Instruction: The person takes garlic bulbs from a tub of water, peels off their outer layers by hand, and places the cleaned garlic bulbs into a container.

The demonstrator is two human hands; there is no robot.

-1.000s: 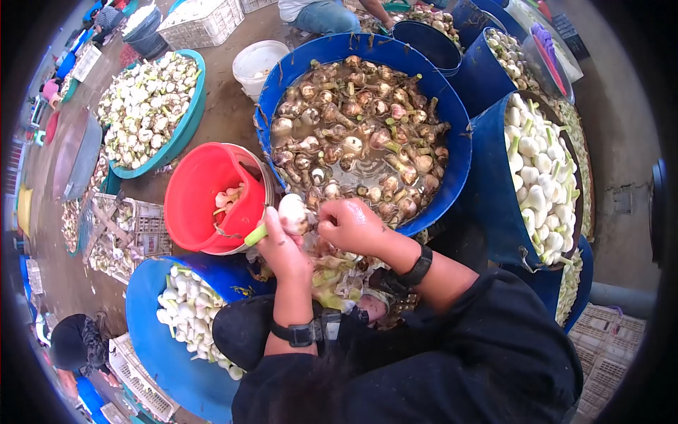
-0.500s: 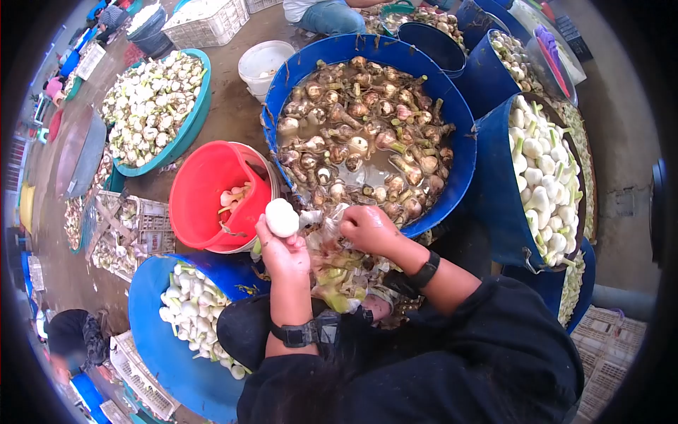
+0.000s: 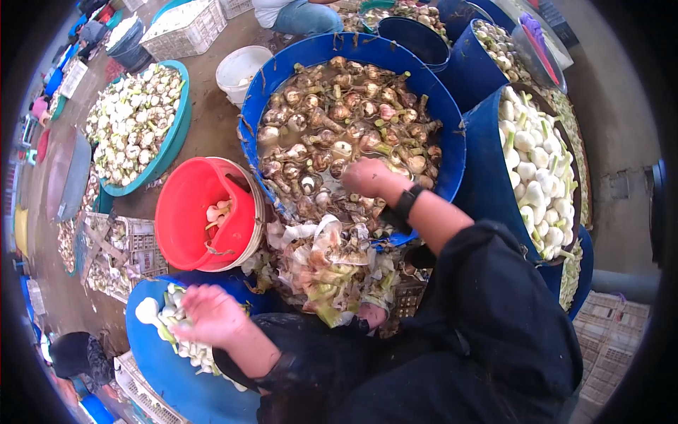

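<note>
My left hand, slightly blurred, is over the tilted blue tub at lower left, its fingers apart. Just beyond its fingertips is a peeled white garlic bulb with a green stem, apart from the hand. More peeled garlic bulbs lie in that tub, partly covered by the hand. My right hand reaches down over the large round blue tub, among unpeeled garlic bulbs in murky water. Its fingertips are hidden beneath the hand, so any grip is unclear.
Garlic peels are heaped between my knees and the large tub. A red bucket with a few bulbs stands left. At right leans a blue barrel of peeled garlic. A teal basin and a seated person are farther back.
My left hand has swung left and down from the red bucket to the lower-left tub, letting go of the peeled garlic bulb. My right hand has left the peels and moved over the water.
</note>
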